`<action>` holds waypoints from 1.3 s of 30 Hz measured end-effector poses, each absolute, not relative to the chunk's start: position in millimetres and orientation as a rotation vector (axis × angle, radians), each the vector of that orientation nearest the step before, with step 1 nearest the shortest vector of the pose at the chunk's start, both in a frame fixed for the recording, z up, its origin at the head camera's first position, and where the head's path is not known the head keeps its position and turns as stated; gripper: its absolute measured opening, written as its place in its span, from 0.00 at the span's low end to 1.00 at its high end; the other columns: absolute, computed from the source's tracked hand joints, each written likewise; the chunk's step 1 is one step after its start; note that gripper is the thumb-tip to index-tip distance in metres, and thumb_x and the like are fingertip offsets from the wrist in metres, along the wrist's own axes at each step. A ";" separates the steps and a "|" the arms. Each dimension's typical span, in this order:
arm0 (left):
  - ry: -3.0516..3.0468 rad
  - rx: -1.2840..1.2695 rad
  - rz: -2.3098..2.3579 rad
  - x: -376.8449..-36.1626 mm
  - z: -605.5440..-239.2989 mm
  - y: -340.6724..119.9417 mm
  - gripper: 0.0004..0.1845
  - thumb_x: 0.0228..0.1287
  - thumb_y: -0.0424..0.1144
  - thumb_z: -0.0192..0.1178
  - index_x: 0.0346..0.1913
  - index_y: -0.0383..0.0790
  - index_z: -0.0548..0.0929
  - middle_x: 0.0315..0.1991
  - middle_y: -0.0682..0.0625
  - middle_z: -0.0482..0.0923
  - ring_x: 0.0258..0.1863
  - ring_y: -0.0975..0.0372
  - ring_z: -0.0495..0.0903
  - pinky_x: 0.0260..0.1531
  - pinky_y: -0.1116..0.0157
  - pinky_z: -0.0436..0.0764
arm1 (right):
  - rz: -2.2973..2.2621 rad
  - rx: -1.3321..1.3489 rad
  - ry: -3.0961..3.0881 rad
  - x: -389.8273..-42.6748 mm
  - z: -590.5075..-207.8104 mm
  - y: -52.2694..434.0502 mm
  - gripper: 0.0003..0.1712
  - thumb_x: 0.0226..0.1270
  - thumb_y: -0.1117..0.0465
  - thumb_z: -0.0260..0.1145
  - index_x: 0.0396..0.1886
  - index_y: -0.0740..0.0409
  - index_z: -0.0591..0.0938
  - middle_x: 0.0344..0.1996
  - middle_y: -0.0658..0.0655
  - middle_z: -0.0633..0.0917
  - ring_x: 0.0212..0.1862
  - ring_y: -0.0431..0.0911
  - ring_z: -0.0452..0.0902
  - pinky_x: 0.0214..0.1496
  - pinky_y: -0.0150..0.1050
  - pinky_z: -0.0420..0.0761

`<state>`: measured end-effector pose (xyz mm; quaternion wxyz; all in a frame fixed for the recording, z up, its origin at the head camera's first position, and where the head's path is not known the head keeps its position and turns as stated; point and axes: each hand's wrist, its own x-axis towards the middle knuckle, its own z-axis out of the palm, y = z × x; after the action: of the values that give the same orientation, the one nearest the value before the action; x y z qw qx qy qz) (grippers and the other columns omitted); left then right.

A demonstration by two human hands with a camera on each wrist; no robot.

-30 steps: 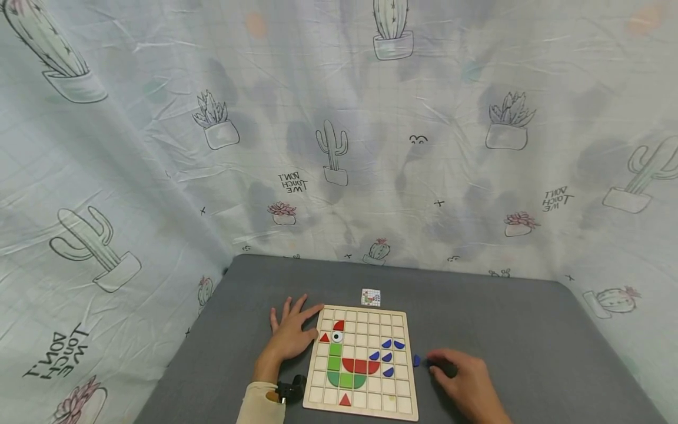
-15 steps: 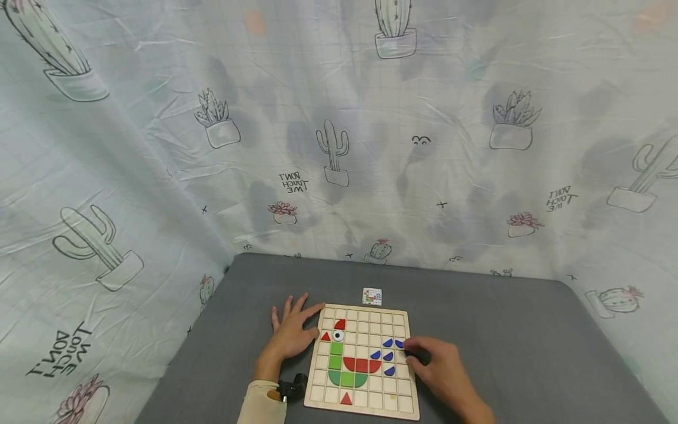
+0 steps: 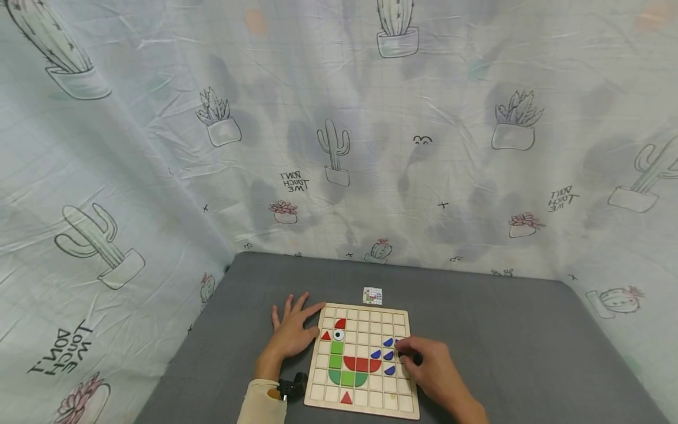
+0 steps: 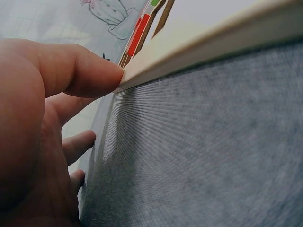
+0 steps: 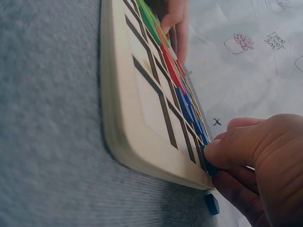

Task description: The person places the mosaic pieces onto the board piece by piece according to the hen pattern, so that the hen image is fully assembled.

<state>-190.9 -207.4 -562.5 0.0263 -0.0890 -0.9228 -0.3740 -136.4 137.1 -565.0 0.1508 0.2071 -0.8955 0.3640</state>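
Observation:
A wooden grid board lies on the table with coloured pieces in its squares. My right hand is over its right edge, pinching a blue piece between thumb and fingers at the board's surface. Near it sit several blue leaf-shaped pieces. A second blue block shows just past the board's edge in the right wrist view. My left hand lies at the board's left side, fingers spread, with thumb and forefinger touching the edge. Red half-round ends, green squares and an eye disc form a bird-like picture.
A small printed picture card lies behind the board on the grey table. A cactus-patterned curtain hangs around the table's back and sides. A black strap device is on the left wrist.
My right hand has moved left from the table beside the board onto its right columns, bringing a blue piece. My left hand has stayed at the board's left edge.

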 end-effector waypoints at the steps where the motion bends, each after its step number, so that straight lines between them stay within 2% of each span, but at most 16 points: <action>1: -2.851 -0.275 -1.156 -191.0 -562.5 -207.3 0.33 0.66 0.36 0.66 0.76 0.53 0.83 0.87 0.37 0.58 0.89 0.32 0.41 0.79 0.26 0.24 | 1.048 0.600 -2.569 -135.8 -564.9 136.8 0.19 0.58 0.75 0.80 0.42 0.48 0.93 0.37 0.41 0.92 0.38 0.34 0.86 0.43 0.37 0.90; 8: -2.851 -0.276 -1.143 -191.0 -562.4 -206.8 0.33 0.66 0.36 0.66 0.76 0.53 0.83 0.87 0.37 0.58 0.89 0.32 0.41 0.79 0.26 0.25 | 1.077 0.669 -2.538 -132.2 -564.0 135.7 0.18 0.58 0.77 0.79 0.42 0.52 0.93 0.38 0.46 0.94 0.39 0.37 0.88 0.43 0.38 0.90; 15: -2.848 -0.278 -1.145 -191.0 -561.4 -206.2 0.33 0.66 0.36 0.66 0.76 0.53 0.83 0.87 0.37 0.58 0.89 0.32 0.41 0.79 0.25 0.25 | 1.023 0.583 -2.555 -133.7 -561.2 137.6 0.19 0.56 0.77 0.80 0.43 0.52 0.93 0.38 0.44 0.94 0.40 0.36 0.89 0.44 0.39 0.91; 21: -2.848 -0.283 -1.146 -191.0 -560.9 -205.9 0.33 0.66 0.36 0.66 0.75 0.53 0.83 0.87 0.37 0.58 0.88 0.32 0.41 0.79 0.25 0.25 | 0.975 0.527 -2.501 -135.3 -562.6 147.4 0.22 0.50 0.80 0.81 0.40 0.52 0.94 0.37 0.43 0.94 0.40 0.34 0.89 0.44 0.39 0.92; 26: -2.848 -0.284 -1.145 -190.5 -560.3 -205.4 0.33 0.66 0.36 0.66 0.75 0.53 0.83 0.87 0.36 0.59 0.88 0.31 0.42 0.79 0.24 0.26 | 0.915 0.554 -2.479 -130.7 -567.3 158.6 0.24 0.46 0.80 0.83 0.38 0.49 0.93 0.36 0.40 0.92 0.39 0.33 0.88 0.42 0.38 0.91; 33: -2.847 -0.288 -1.152 -190.3 -560.8 -206.9 0.33 0.67 0.36 0.66 0.76 0.54 0.83 0.87 0.37 0.58 0.88 0.32 0.41 0.79 0.25 0.25 | 0.847 0.442 -2.532 -116.7 -568.1 174.9 0.25 0.46 0.75 0.87 0.37 0.42 0.92 0.35 0.33 0.90 0.39 0.30 0.86 0.44 0.39 0.91; 39: -2.846 -0.282 -1.153 -191.0 -561.8 -206.7 0.33 0.67 0.36 0.66 0.76 0.54 0.83 0.87 0.37 0.58 0.88 0.32 0.41 0.79 0.25 0.25 | 0.790 0.416 -2.530 -103.2 -571.9 190.7 0.24 0.42 0.73 0.89 0.33 0.41 0.91 0.32 0.31 0.88 0.37 0.28 0.84 0.40 0.38 0.89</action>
<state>-191.0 -206.7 -561.8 0.0288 -0.0913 -0.9226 -0.3738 -103.2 190.7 -571.9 0.2274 0.1509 -0.9183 0.2869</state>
